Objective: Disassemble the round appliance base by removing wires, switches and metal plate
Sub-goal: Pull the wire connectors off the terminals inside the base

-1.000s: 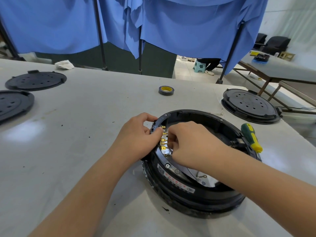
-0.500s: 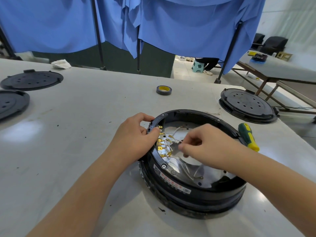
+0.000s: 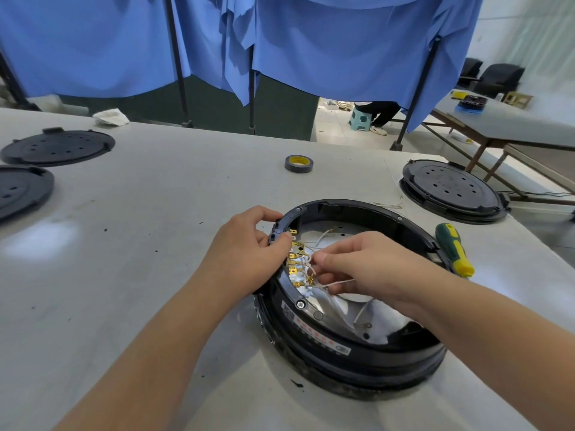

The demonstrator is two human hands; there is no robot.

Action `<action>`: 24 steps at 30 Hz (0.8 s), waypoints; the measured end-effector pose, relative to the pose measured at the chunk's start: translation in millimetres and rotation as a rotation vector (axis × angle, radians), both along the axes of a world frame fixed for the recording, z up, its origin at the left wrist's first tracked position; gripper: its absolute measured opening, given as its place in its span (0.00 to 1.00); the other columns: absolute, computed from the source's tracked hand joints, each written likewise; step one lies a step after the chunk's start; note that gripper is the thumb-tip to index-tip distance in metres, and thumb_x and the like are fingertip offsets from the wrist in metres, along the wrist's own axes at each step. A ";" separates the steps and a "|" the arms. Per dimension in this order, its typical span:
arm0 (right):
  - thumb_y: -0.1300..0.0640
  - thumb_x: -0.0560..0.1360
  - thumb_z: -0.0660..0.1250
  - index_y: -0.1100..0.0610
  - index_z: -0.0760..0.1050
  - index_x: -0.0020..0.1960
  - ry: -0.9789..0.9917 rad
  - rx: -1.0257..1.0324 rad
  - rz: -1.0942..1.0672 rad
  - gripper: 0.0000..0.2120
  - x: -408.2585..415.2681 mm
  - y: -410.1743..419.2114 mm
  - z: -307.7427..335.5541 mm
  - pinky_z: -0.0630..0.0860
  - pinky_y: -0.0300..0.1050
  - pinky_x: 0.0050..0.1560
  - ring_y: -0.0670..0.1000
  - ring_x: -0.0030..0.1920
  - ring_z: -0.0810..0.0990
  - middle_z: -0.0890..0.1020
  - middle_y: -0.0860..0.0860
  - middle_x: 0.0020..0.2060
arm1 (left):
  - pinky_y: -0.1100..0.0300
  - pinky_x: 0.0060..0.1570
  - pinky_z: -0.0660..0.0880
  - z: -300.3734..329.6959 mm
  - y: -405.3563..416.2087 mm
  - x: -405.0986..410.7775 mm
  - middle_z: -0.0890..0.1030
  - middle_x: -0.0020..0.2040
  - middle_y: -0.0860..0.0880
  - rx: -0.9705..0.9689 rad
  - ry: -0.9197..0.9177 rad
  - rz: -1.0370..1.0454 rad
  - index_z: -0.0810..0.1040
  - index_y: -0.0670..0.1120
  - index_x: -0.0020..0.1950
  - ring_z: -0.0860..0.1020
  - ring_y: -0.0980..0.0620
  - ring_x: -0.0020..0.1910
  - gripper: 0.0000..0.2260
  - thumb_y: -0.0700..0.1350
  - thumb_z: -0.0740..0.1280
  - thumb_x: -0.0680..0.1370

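The round black appliance base (image 3: 323, 340) lies on the grey table, open side up, with a shiny metal plate (image 3: 329, 234) inside. A row of brass terminals (image 3: 295, 262) with thin white wires (image 3: 339, 283) sits at its left inner wall. My left hand (image 3: 245, 253) grips the left rim of the base, thumb on top by the terminals. My right hand (image 3: 364, 269) reaches into the base and pinches the white wires close to the terminals. A loose wire end with a ring lug (image 3: 364, 325) lies on the plate below my right wrist.
A green and yellow screwdriver (image 3: 454, 248) rests against the base's right rim. A tape roll (image 3: 298, 163) lies further back. Black round covers lie at right (image 3: 451, 188) and at left (image 3: 59, 147), (image 3: 21, 189). A white rag (image 3: 110, 116) sits at the table's far edge.
My right hand first pulled back to the right from the terminals, drawing wires out, then came back toward them. My left hand has stayed on the rim.
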State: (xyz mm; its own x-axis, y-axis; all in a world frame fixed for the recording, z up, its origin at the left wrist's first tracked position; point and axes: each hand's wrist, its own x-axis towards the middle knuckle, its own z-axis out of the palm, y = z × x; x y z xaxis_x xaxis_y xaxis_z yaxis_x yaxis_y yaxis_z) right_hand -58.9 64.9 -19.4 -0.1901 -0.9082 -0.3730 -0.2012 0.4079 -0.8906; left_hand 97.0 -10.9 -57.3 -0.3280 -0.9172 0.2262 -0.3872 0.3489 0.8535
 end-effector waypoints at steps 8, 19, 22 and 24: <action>0.61 0.80 0.62 0.60 0.75 0.43 -0.321 0.158 0.008 0.08 1.3 -6.7 4.1 0.76 0.34 0.30 0.46 0.31 0.76 0.79 0.51 0.33 | 0.57 0.30 0.71 -0.7 -0.2 0.6 0.67 0.19 0.55 0.003 0.003 -0.007 0.77 0.54 0.53 0.66 0.55 0.22 0.08 0.46 0.68 0.75; 0.56 0.82 0.59 0.55 0.76 0.43 -0.200 0.247 0.184 0.11 -8.1 -17.6 5.0 0.67 0.33 0.29 0.43 0.28 0.72 0.82 0.48 0.33 | 0.58 0.30 0.69 -3.5 -2.6 1.1 0.67 0.19 0.55 -0.009 0.000 -0.014 0.77 0.54 0.53 0.66 0.56 0.22 0.07 0.47 0.68 0.75; 0.55 0.80 0.61 0.54 0.79 0.45 -0.292 0.317 0.185 0.09 -12.6 -19.2 4.2 0.68 0.31 0.25 0.42 0.25 0.72 0.81 0.48 0.35 | 0.59 0.29 0.69 -4.0 -2.6 0.7 0.67 0.18 0.55 -0.013 0.003 -0.014 0.77 0.54 0.53 0.66 0.57 0.22 0.08 0.47 0.68 0.75; 0.54 0.75 0.65 0.55 0.79 0.45 -0.405 0.365 0.188 0.06 -14.9 -19.3 4.9 0.69 0.31 0.24 0.42 0.25 0.73 0.81 0.49 0.36 | 0.60 0.28 0.69 -4.4 -3.0 0.8 0.67 0.18 0.55 -0.011 0.005 -0.014 0.77 0.54 0.53 0.66 0.57 0.21 0.08 0.47 0.68 0.75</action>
